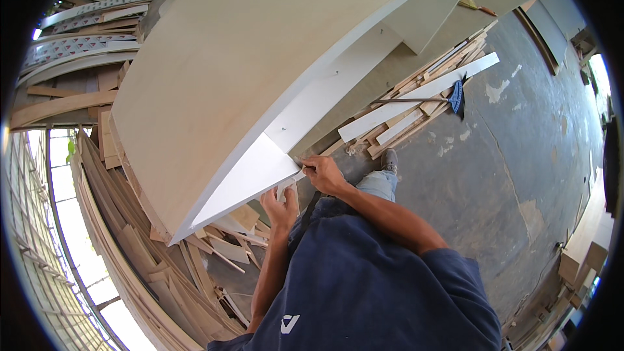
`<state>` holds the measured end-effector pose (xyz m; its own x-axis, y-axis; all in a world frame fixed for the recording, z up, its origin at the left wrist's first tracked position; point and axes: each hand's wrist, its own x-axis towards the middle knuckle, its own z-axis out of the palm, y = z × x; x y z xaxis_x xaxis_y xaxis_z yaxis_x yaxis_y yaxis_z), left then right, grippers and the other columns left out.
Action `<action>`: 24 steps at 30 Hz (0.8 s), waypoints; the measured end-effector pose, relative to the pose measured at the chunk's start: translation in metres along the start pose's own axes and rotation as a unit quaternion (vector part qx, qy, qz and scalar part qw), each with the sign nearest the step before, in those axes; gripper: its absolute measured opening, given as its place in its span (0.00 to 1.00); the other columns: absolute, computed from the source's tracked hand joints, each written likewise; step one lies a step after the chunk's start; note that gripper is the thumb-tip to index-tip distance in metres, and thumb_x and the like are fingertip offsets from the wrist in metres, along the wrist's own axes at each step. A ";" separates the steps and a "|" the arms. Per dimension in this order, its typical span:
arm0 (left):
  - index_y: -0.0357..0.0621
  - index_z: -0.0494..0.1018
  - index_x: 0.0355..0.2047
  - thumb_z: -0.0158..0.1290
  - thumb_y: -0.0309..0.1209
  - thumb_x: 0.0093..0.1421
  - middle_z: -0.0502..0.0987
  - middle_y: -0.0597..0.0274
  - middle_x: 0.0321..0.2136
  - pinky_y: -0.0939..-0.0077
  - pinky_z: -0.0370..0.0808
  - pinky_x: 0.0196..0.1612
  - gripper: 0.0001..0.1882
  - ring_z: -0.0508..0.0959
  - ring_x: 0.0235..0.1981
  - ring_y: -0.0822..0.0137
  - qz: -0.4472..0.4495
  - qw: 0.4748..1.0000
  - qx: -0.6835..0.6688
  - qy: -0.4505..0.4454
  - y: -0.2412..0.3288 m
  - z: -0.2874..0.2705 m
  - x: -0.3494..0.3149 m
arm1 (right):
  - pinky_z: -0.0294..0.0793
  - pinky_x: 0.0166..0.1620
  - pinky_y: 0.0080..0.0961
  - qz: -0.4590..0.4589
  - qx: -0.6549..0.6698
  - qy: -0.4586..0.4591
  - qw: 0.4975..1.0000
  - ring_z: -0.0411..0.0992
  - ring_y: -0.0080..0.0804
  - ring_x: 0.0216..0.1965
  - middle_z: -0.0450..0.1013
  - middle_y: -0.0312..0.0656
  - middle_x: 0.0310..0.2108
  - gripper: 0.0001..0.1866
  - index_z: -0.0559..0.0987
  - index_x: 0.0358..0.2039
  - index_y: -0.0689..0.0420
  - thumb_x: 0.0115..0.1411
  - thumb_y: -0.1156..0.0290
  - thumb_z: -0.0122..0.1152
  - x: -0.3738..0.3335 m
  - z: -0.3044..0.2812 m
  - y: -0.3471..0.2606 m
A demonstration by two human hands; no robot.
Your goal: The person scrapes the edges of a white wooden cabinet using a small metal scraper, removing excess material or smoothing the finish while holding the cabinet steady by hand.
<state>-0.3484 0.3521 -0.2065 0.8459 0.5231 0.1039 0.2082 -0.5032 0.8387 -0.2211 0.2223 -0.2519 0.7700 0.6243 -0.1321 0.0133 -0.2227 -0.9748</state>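
A large cabinet-like piece with a beige wooden top [214, 58] stands in front of me, its open side showing white inner panels [250, 168]. At the near corner of one white panel, my right hand [325, 173] pinches its fingers together against the edge. Just below and left of it, my left hand [281, 207] is closed with thumb and fingers around a thin whitish strip [286, 186]. The strip runs along the panel edge toward my right fingertips. What exactly the right fingertips hold is too small to make out.
On the grey floor [481, 169] to the right lies a pile of wood offcuts [390, 136] with a white board [422, 96] and a blue broom [457, 97] on it. Long wooden strips [123, 234] and curved panels [84, 45] are stacked at left, near a barred window [39, 221].
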 end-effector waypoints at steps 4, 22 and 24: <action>0.19 0.69 0.55 0.50 0.14 0.57 0.75 0.41 0.51 0.62 0.75 0.59 0.23 0.78 0.55 0.51 -0.002 1.000 0.008 -0.003 -0.006 0.000 -0.003 | 0.77 0.44 0.39 -0.016 0.013 0.004 1.000 0.78 0.55 0.40 0.80 0.53 0.41 0.14 0.84 0.44 0.65 0.58 0.77 0.61 -0.003 -0.002 -0.011; 0.23 0.75 0.45 0.54 0.22 0.56 0.78 0.33 0.40 0.52 0.76 0.49 0.17 0.80 0.43 0.38 -0.005 0.997 0.026 0.074 -0.017 0.019 -0.003 | 0.77 0.43 0.43 -0.042 0.021 0.003 0.999 0.79 0.54 0.39 0.80 0.55 0.38 0.14 0.84 0.43 0.63 0.57 0.77 0.60 -0.003 -0.006 -0.021; 0.24 0.75 0.46 0.53 0.24 0.57 0.79 0.33 0.42 0.49 0.73 0.52 0.18 0.78 0.47 0.36 -0.025 0.997 0.047 0.060 -0.017 0.021 -0.001 | 0.77 0.43 0.42 -0.047 -0.023 0.008 0.999 0.79 0.54 0.39 0.80 0.54 0.38 0.13 0.84 0.43 0.63 0.57 0.76 0.60 -0.002 0.001 -0.011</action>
<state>-0.3427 0.3457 -0.2317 0.7696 0.6251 0.1303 0.2990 -0.5330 0.7915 -0.2234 0.2243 -0.2409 0.7742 0.6318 -0.0369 0.1156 -0.1984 -0.9733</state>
